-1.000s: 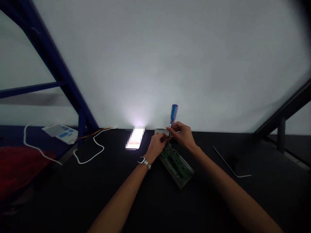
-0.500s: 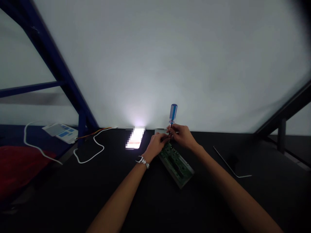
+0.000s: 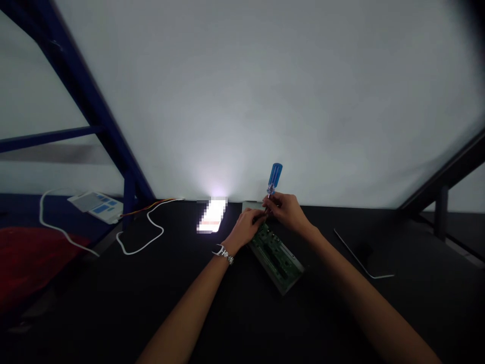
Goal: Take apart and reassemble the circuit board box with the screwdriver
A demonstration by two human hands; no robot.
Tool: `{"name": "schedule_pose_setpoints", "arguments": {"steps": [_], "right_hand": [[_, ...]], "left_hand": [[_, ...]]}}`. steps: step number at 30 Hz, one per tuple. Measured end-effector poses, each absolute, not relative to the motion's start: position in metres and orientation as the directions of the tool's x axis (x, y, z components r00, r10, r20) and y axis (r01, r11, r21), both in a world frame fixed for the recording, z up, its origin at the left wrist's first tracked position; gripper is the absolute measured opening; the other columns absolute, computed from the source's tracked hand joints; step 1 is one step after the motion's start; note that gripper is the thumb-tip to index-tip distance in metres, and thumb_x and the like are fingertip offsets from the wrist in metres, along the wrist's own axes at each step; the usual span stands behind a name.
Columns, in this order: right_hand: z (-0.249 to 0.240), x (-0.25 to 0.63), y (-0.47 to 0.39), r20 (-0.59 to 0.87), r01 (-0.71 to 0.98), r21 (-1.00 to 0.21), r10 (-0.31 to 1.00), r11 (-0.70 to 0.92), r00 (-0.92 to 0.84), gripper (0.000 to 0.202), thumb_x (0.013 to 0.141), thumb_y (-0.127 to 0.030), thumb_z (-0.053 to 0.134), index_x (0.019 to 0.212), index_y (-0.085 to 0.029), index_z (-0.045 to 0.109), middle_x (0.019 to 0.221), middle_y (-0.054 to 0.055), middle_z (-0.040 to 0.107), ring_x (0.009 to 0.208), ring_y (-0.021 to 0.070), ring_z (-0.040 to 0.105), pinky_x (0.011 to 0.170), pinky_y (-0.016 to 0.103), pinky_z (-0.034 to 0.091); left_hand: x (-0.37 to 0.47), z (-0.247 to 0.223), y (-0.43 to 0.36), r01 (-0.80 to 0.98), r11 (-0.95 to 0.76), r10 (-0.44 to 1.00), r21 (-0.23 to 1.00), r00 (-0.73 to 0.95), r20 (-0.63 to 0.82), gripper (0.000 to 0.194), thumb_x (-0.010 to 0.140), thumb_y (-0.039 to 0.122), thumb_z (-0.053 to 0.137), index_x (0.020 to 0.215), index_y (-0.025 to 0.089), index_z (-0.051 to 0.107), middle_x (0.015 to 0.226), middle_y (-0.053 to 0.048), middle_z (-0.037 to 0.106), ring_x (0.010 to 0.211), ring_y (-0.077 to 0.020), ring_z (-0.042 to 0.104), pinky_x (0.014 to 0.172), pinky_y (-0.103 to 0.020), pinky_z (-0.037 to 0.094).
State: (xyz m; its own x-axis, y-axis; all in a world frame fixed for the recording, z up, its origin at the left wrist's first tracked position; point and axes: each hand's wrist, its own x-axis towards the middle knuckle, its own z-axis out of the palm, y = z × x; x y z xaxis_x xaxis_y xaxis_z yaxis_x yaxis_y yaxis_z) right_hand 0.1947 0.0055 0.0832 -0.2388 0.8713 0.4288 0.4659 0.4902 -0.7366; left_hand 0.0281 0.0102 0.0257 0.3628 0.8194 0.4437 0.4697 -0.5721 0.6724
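Note:
A screwdriver point(image 3: 275, 175) with a blue, clear-striped handle stands nearly upright, its top leaning to the right. My right hand point(image 3: 287, 210) is closed around its shaft just below the handle. My left hand point(image 3: 246, 226), with a metal-band watch on the wrist, rests over the far end of a green circuit board point(image 3: 276, 255). Its fingers are drawn together beside the screwdriver's lower end; what they pinch is hidden. The board sits on a grey metal plate and lies slantwise on the black table point(image 3: 235, 313). Fingers cover the screwdriver's tip.
A glowing, pixelated flat rectangle point(image 3: 212, 215) lies left of the hands, against the wall. Further left are a white cable point(image 3: 146, 245), a white-and-blue card point(image 3: 96, 206) and red cloth point(image 3: 34, 263). A thin bent metal strip point(image 3: 352, 255) lies right. Blue frame bars point(image 3: 91, 101) slope down left.
The screwdriver's handle has tipped a little to the right, and my right hand has shifted slightly with it. My left hand and the board have hardly moved.

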Motion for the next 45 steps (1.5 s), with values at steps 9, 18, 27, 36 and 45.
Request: {"name": "schedule_pose_setpoints", "arguments": {"steps": [9, 18, 27, 36, 45], "right_hand": [[0.0803, 0.1877, 0.0002, 0.481, 0.432, -0.788, 0.877, 0.438, -0.012, 0.023, 0.082, -0.041, 0.065, 0.077, -0.018, 0.061, 0.066, 0.003, 0.068, 0.057, 0.0175, 0.065, 0.056, 0.027, 0.051], [0.0835, 0.1944, 0.0061, 0.429, 0.476, -0.752, 0.887, 0.457, -0.173, 0.021, 0.089, -0.035, 0.057, 0.081, -0.018, 0.066, 0.069, 0.004, 0.071, 0.060, 0.0183, 0.068, 0.061, 0.029, 0.052], [0.0824, 0.1884, 0.0051, 0.451, 0.450, -0.782, 0.890, 0.432, -0.070, 0.025, 0.082, -0.042, 0.066, 0.076, -0.018, 0.065, 0.069, 0.005, 0.071, 0.058, 0.0180, 0.066, 0.055, 0.028, 0.051], [0.0865, 0.1965, 0.0054, 0.385, 0.459, -0.772, 0.898, 0.440, -0.214, 0.026, 0.088, -0.039, 0.058, 0.076, -0.018, 0.067, 0.067, 0.003, 0.071, 0.062, 0.0194, 0.069, 0.059, 0.028, 0.054], [0.0778, 0.1927, 0.0075, 0.416, 0.419, -0.802, 0.901, 0.426, -0.120, 0.029, 0.082, -0.046, 0.065, 0.085, -0.017, 0.066, 0.076, 0.006, 0.072, 0.061, 0.0186, 0.067, 0.055, 0.028, 0.053]], "left_hand": [[0.0349, 0.0224, 0.0105, 0.531, -0.507, 0.859, 0.679, 0.247, 0.449, 0.014, 0.085, 0.033, 0.066, 0.083, 0.019, 0.071, 0.073, -0.002, 0.060, 0.078, -0.0195, 0.058, 0.072, -0.031, 0.045], [0.0298, 0.0257, 0.0096, 0.506, -0.587, 0.810, 0.632, 0.364, 0.460, 0.018, 0.090, 0.028, 0.059, 0.105, 0.023, 0.070, 0.093, -0.003, 0.068, 0.095, -0.0214, 0.057, 0.082, -0.032, 0.046], [0.0338, 0.0289, 0.0115, 0.505, -0.521, 0.852, 0.688, 0.260, 0.455, 0.013, 0.084, 0.030, 0.067, 0.077, 0.019, 0.070, 0.073, -0.002, 0.063, 0.075, -0.0186, 0.057, 0.070, -0.030, 0.045], [0.0292, 0.0283, 0.0107, 0.466, -0.579, 0.815, 0.669, 0.339, 0.470, 0.020, 0.089, 0.029, 0.061, 0.105, 0.021, 0.071, 0.089, -0.005, 0.069, 0.088, -0.0210, 0.057, 0.077, -0.032, 0.045], [0.0342, 0.0284, 0.0113, 0.489, -0.518, 0.854, 0.702, 0.244, 0.460, 0.015, 0.085, 0.031, 0.067, 0.077, 0.018, 0.069, 0.072, -0.002, 0.062, 0.074, -0.0177, 0.056, 0.068, -0.028, 0.043]]}}
